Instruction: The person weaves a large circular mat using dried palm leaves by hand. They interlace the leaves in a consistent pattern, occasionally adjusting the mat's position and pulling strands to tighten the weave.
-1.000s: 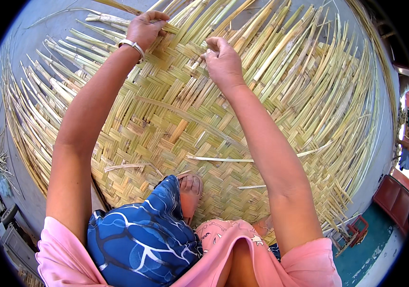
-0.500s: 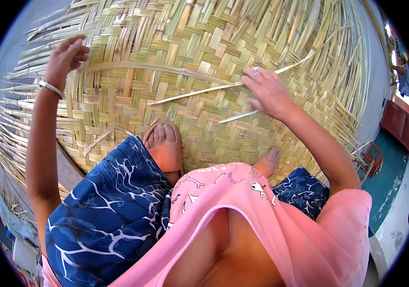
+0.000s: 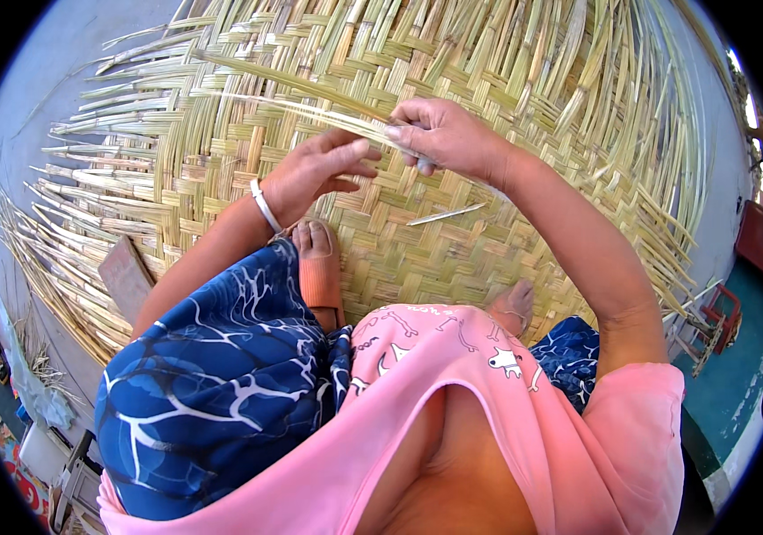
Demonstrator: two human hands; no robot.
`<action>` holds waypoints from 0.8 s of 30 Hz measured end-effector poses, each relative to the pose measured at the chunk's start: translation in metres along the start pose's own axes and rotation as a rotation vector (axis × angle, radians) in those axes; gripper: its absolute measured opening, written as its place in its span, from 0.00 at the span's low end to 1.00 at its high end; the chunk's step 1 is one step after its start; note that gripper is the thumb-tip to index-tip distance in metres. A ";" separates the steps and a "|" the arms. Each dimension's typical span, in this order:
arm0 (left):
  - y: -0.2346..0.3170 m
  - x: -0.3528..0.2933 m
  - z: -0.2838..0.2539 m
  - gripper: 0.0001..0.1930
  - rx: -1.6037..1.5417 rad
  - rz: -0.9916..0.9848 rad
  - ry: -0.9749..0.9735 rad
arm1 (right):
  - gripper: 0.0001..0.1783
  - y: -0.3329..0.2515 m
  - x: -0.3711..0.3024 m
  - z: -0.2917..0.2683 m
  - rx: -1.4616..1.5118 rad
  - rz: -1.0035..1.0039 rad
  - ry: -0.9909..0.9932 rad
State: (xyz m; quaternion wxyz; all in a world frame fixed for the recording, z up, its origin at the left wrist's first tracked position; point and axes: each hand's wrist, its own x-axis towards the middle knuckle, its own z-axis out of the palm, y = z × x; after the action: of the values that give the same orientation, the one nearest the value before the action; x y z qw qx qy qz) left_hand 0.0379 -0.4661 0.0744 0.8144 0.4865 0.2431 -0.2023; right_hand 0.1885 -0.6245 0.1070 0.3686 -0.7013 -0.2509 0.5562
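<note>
Pinched in my right hand (image 3: 439,138) are long split reed strips (image 3: 301,87), their free ends reaching to the upper left above the mat. My left hand (image 3: 324,169), with a white bangle at the wrist, is just left of and slightly below the right. Its fingers are parted and slightly bent, and I see nothing held in them. Below both hands spreads a large woven reed mat (image 3: 381,245) in a herringbone pattern, with long unwoven ends at its left and right edges. One short pale strip (image 3: 447,215) lies loose on the weave.
My sandalled foot (image 3: 317,267) and my other foot (image 3: 512,306) rest on the mat. A flat brownish slab (image 3: 126,274) lies at its left edge. To the right are a dark red object (image 3: 758,234) and a red-framed item (image 3: 722,316) by a teal surface.
My left hand has swung from the far left to beside my right. My right hand has moved left and up, now with the strips in it. The longer pale strip no longer lies across the weave.
</note>
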 end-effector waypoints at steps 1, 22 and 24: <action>0.003 0.002 0.005 0.24 -0.129 0.057 0.019 | 0.16 0.001 0.002 0.003 0.068 0.006 -0.044; 0.014 -0.015 -0.105 0.05 -0.680 0.394 0.162 | 0.11 0.013 -0.001 0.000 0.171 0.228 -0.012; 0.018 -0.020 -0.107 0.05 -0.672 0.443 0.091 | 0.11 0.020 0.002 -0.009 0.249 0.226 -0.086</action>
State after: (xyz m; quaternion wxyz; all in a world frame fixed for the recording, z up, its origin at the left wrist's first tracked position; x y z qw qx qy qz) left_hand 0.0110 -0.3612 0.0551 0.9404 0.2424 0.2209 0.0906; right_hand 0.1960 -0.6374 0.0910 0.3767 -0.6495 -0.1151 0.6504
